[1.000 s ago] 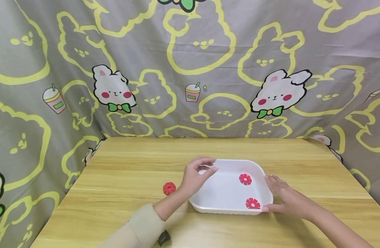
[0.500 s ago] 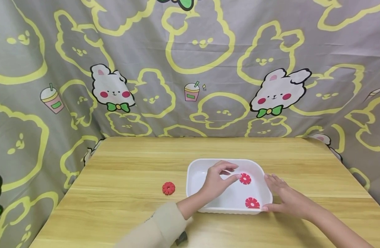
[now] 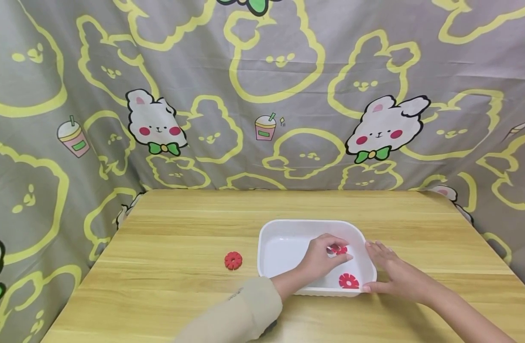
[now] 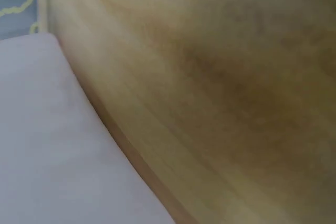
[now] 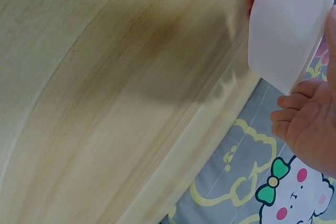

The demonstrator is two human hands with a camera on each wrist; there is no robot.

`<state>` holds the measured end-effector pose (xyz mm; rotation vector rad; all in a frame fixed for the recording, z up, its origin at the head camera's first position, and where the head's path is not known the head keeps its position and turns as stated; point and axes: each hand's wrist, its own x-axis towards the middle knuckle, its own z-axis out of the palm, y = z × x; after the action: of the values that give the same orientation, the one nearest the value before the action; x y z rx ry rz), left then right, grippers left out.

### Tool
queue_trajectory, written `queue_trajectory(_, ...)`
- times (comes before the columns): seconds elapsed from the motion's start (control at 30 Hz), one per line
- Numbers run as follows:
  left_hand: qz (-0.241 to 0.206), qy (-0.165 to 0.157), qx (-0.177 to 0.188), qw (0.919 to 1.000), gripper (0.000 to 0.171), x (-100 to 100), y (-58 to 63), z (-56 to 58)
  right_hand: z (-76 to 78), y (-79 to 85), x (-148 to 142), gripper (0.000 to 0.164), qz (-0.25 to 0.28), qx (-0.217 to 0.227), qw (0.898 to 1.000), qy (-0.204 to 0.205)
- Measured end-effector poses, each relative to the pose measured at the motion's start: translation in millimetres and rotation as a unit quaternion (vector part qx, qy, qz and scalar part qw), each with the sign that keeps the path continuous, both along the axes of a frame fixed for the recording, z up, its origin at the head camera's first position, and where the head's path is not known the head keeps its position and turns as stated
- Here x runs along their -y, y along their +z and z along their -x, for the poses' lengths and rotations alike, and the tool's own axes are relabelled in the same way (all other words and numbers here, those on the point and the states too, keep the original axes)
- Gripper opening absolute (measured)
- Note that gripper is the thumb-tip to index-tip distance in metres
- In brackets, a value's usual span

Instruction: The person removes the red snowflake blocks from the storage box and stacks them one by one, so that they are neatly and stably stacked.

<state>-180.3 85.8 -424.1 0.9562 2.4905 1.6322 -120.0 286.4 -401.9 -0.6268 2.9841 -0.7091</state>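
Note:
A white rectangular plastic tub (image 3: 283,224) stands on the wooden table. My left hand (image 3: 324,259) reaches down inside it, thumb and fingers curved but apart, over a red snowflake disc (image 3: 340,251) that they partly hide. Nearer the front right corner of the tub lies a second red snowflake disc (image 3: 349,281). My right hand (image 3: 395,276) rests against the tub's right side, fingers stretched along the wall and thumb at the near corner. In the right wrist view the fingers of the right hand (image 5: 310,116) lie beside the white tub wall (image 5: 286,30).
A third red snowflake disc (image 3: 233,260) lies on the table, left of the tub. Behind the wooden table (image 3: 181,228) hangs a grey curtain (image 3: 202,71) with yellow outlines and white rabbits. The left wrist view shows mostly table surface (image 4: 184,103) and a pale tub wall (image 4: 58,140).
My left hand has moved right, from the tub's left rim across its inside to the farther disc. The right hand stays at the tub's right side, and the discs have not moved.

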Motion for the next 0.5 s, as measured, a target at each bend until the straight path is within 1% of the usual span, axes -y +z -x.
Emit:
queue_trajectory(0.13,0.047,-0.026,0.014,0.9985,0.027,-6.4,-4.3,2.2,0.2,-0.5,-0.2,0.097,0.003,0.000,1.000,-0.002)
queue_trajectory(0.2,0.077,-0.044,0.029,0.9957,0.028,-7.8,-6.3,3.0,0.3,-0.7,-0.1,0.097,0.005,0.000,1.000,-0.002)
queue_trajectory(0.23,0.099,-0.051,0.036,0.9931,0.028,-8.5,-7.8,3.3,0.4,-0.5,-0.1,0.097,0.006,0.000,1.000,-0.003)
queue_trajectory(0.33,0.174,-0.078,0.034,0.9811,0.030,-9.6,-12.3,4.3,0.5,-1.3,-0.3,0.098,0.009,-0.001,1.000,-0.003)
queue_trajectory(0.43,0.243,-0.099,0.007,0.9650,0.033,-10.1,-14.6,4.7,0.5,-1.3,-0.5,0.097,0.009,-0.003,1.000,-0.003)
queue_trajectory(0.5,0.273,-0.109,-0.011,0.9559,0.033,-9.3,-14.4,4.4,0.5,-1.2,-0.6,0.097,0.007,-0.002,1.000,-0.003)
